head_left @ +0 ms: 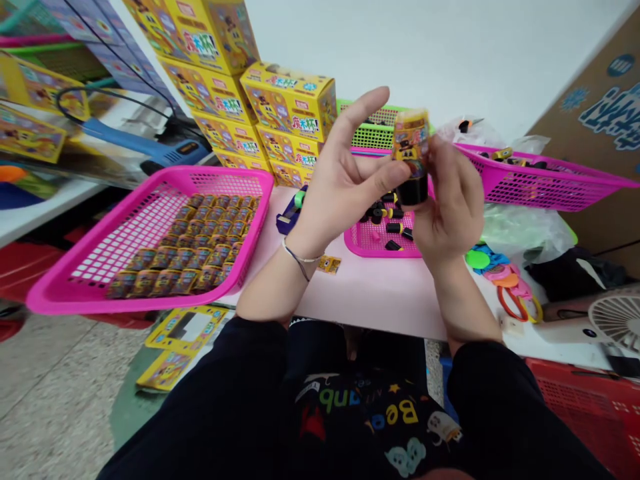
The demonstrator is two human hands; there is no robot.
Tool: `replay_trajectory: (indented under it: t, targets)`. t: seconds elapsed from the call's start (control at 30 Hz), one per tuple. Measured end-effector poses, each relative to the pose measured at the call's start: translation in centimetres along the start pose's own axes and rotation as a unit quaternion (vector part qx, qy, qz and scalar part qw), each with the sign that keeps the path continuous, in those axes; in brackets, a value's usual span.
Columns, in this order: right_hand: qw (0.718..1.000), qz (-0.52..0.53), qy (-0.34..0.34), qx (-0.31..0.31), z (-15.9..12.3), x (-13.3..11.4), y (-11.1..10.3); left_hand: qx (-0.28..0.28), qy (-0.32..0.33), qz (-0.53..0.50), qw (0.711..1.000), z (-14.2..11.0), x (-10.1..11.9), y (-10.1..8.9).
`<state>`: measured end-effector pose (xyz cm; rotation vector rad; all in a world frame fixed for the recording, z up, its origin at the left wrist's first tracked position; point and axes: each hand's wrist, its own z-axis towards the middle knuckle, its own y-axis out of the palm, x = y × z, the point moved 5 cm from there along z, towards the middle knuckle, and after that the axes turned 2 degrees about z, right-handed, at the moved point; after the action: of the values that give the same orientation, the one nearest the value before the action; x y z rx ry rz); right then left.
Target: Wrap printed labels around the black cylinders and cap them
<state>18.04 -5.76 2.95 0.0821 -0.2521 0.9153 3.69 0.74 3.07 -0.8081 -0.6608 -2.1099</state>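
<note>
Pinching the labelled container (412, 148) lightly but firmly, the left hand (333, 183) should steady it; the right hand (453, 203), blurred but apparently gripping its side, needs even pressure.

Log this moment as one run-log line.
left hand: on small cup | right hand: on same cup, upright, raised | pink basket at left: rows of wrapped pieces | yellow boxes: stacked behind

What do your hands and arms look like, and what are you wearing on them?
Both arms have plain, dark, loose cloth sleeves that leave the forearms bare. The left hand has a thin white band and a thin dark band at its wrist. The right hand shows no bracelet. Neither wears a glove.
</note>
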Motion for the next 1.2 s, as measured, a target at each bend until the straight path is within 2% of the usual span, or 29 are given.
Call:
replay_trajectory:
  t: [0.13, 0.23, 0.3, 0.37, 0.43, 0.53, 0.67, 0.73, 0.87, 1.07, 1.2]
  targets:
    - [1.000, -0.011, 0.018, 0.005, -0.6, -0.2, -0.3, 0.025, -0.010, 0.004, 1.000, -0.4, -0.4, 1.4]
    - [0.994, -0.056, 0.089, -0.033, -2.1, 0.9, 0.0, 0.009, -0.005, -0.030, 1.000, -0.9, 0.1, 2.2]
    - [0.988, -0.049, 0.130, -0.062, -3.2, 1.7, 0.3, -0.002, -0.006, -0.039, 0.999, -1.1, 0.2, 2.5]
    - [0.990, -0.035, 0.128, -0.041, -3.8, 1.9, 0.2, -0.011, 0.002, -0.031, 0.999, -1.3, 0.1, 2.5]
    - [0.993, -0.043, 0.110, 0.007, -3.9, 1.7, -0.1, -0.024, 0.026, -0.022, 0.999, -1.4, 0.1, 2.7]
    - [0.990, -0.055, 0.118, 0.060, -4.0, 1.6, -0.6, -0.026, 0.045, -0.022, 0.998, -1.5, -0.1, 2.8]
    - [0.984, -0.001, 0.164, 0.067, -4.1, 2.4, -1.0, -0.037, 0.025, -0.012, 0.999, -1.5, -0.8, 3.3]
    - [0.986, 0.045, 0.132, 0.095, -3.8, 2.5, -1.2, -0.045, 0.031, -0.004, 0.999, -1.5, -1.3, 3.5]
    - [0.976, 0.050, -0.014, 0.209, -2.5, 1.8, -1.8, -0.071, 0.026, 0.022, 0.997, -1.4, -1.9, 3.6]
    - [0.979, 0.050, -0.058, 0.190, -0.8, 1.3, -1.1, -0.067, 0.022, 0.016, 0.997, -1.5, -0.1, 3.1]
    - [0.977, 0.126, -0.062, 0.160, -0.9, 0.8, -1.1, -0.091, 0.010, 0.001, 0.996, -1.9, 0.1, 3.1]
